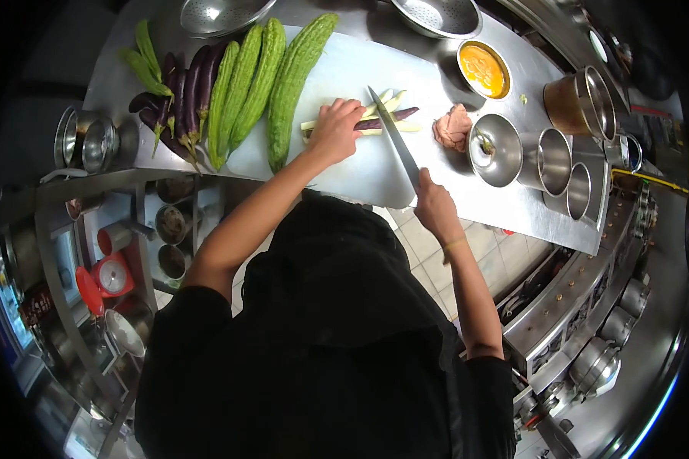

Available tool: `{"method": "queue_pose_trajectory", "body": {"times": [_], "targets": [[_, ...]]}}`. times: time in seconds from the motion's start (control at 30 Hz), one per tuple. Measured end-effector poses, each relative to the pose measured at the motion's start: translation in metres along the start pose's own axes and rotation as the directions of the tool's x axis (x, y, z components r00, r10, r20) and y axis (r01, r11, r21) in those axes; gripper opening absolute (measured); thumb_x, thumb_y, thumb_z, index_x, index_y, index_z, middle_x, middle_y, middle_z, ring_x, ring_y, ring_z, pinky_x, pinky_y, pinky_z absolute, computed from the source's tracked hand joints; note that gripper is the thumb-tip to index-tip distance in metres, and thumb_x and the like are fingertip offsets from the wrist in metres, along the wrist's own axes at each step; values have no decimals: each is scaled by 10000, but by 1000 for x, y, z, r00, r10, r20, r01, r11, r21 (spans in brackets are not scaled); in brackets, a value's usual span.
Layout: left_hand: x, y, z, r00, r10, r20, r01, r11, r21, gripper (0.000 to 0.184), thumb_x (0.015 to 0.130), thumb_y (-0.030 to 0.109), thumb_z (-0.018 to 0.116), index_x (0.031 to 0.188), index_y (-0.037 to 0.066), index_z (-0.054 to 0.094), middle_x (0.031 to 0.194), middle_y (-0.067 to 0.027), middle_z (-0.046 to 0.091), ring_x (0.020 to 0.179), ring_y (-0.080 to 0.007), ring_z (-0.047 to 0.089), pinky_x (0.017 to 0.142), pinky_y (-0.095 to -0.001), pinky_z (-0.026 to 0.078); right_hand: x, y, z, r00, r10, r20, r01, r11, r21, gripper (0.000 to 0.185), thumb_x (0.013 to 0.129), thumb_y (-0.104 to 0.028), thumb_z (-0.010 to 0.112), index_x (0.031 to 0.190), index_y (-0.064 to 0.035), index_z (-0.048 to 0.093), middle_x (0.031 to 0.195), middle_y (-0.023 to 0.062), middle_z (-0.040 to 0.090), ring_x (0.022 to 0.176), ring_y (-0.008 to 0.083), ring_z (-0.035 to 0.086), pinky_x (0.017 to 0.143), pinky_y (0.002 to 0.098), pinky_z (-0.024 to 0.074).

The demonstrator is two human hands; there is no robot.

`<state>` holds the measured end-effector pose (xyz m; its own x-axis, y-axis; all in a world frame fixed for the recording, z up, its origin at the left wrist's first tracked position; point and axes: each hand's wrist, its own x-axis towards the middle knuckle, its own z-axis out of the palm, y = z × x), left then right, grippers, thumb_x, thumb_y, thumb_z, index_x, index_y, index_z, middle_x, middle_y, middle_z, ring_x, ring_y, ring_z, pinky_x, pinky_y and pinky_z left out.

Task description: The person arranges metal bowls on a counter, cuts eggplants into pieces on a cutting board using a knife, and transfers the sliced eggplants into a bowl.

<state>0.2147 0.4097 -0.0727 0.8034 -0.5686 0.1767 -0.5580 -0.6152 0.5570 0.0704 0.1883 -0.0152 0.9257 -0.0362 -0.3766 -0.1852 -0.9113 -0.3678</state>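
My right hand (435, 205) is closed round the handle of a long knife (396, 139), whose blade lies across strips of eggplant (400, 115) on the white cutting board (344, 61). Left of the blade, my left hand (337, 130) presses on the eggplant strips with its fingers bent and together. Some strips show pale flesh, others purple skin. Several green bitter gourds (302, 80) lie on the board's left side, beside whole purple eggplants (195, 88). Right of the knife sits a pinkish-brown lump (452, 128), next to a metal bowl (504, 164) with an eggplant stem in it.
A bowl of orange sauce (482, 70) stands at the back right. Metal pots (553, 161) line the right end of the steel table (547, 208). Two colanders (440, 15) sit at the far edge. Green okra-like pods (144, 65) lie at the far left.
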Motion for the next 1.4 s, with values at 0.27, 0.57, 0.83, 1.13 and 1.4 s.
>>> {"method": "queue_pose_trajectory", "body": {"times": [0.27,0.57,0.83,1.13,1.4], "targets": [[-40,-7,-23,981,-166,-97,158,984,-84,407,775,6,707,1170,6,613,1231,-111,563,1186,-309,496,995,-423,399,7,-17,-4,991,27,-132,-6,988,154,238,924,-109,540,1089,-1,406,711,326,610,711,523,605,636,586,464],[-31,7,3,965,-169,-200,117,962,-245,420,763,-91,643,1172,-8,600,1214,-151,569,1132,-348,541,956,-386,461,-44,-49,-2,1000,-12,13,12,999,-37,230,867,-43,477,1085,-7,412,686,255,626,651,469,629,591,561,503],[-29,11,-11,988,-92,-125,67,979,-192,442,732,-103,641,1166,-34,590,1180,-183,572,1120,-366,535,953,-403,458,54,-45,41,985,-130,-111,138,988,73,239,918,-117,484,1124,-19,412,725,275,624,689,488,617,623,553,499],[8,-9,-29,980,-169,101,173,984,-34,251,684,-66,601,933,-41,574,1110,-200,543,1078,-376,502,934,-426,443,-4,-18,-32,976,100,-196,65,717,694,202,965,-59,489,1150,10,531,760,47,557,589,100,544,470,268,445],[45,5,4,956,252,150,-271,954,127,287,726,3,591,1008,58,582,1002,-128,545,1014,-307,527,804,-435,407,-85,-5,-32,911,409,-58,-230,619,751,189,974,-71,500,1143,11,489,728,88,585,535,142,551,443,281,456]]}}
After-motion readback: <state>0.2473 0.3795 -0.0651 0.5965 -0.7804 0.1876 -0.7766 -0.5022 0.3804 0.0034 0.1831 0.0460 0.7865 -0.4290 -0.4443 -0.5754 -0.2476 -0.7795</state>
